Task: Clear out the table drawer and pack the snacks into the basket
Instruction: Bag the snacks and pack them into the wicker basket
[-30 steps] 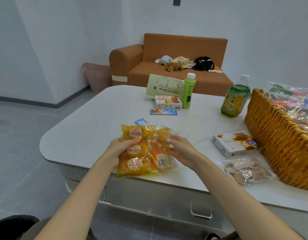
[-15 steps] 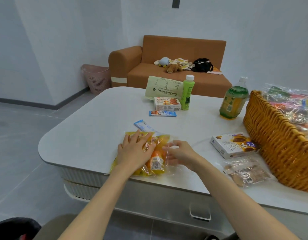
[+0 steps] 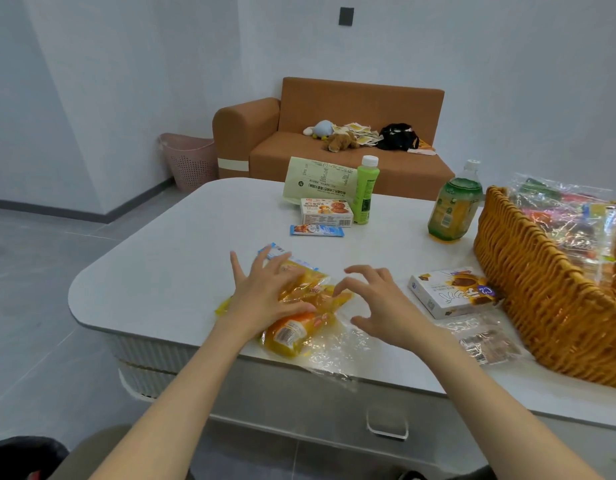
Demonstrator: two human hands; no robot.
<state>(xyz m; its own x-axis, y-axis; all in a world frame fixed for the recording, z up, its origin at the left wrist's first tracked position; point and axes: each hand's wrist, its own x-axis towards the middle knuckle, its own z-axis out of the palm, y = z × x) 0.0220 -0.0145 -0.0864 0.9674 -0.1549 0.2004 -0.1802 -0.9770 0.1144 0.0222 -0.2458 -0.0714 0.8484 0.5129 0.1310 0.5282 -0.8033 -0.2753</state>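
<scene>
Yellow snack bag (image 3: 292,336): laid at table's (image 3: 161,278) near edge, pressed under left hand (image 3: 265,292), fingers spread. Right hand (image 3: 382,306): held beside it, fingers apart, empty. Step judged: packing. Next: bag to be gripped, carried to basket (image 3: 542,306) at right edge.

At the right edge, the wicker basket (image 3: 542,306) is cut off. Much of the yellow snack bag (image 3: 292,336) is hidden under the left hand (image 3: 265,292). The pale green pouch's (image 3: 317,178) print is too small to be read.
</scene>
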